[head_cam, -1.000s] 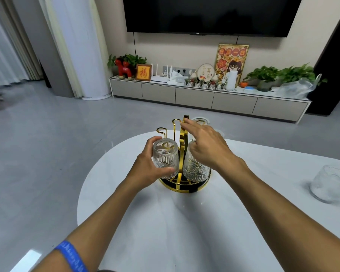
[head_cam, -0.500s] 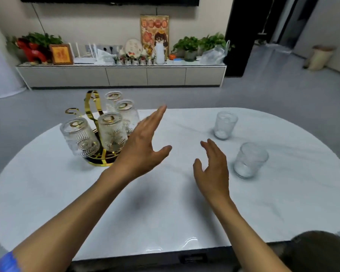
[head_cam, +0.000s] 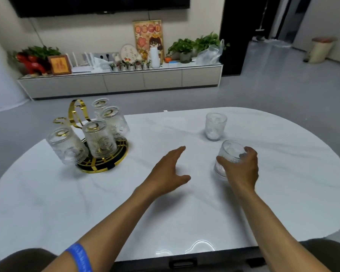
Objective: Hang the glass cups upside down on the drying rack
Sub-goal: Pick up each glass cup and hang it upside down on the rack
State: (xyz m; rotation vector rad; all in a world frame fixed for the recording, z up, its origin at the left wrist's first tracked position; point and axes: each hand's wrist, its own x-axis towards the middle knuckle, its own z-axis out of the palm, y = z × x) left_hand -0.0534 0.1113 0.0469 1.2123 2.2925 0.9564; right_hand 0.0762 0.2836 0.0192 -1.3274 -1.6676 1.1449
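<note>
Head view: the right hand (head_cam: 241,169) has its grip wrapped around an upright glass cup (head_cam: 229,157) on the white worktop (head_cam: 165,213). Left hand (head_cam: 168,173) hovers wide open, empty. Another cup (head_cam: 215,126) stands just behind. Four cups hang inverted on the gold rack (head_cam: 101,163).

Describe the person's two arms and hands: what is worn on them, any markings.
Both forearms are bare, with no sleeves in view. The left arm wears a blue wristband with faint lettering too blurred to read. The left hand and right hand are bare: no gloves, and no rings or watch that I can make out.
</note>
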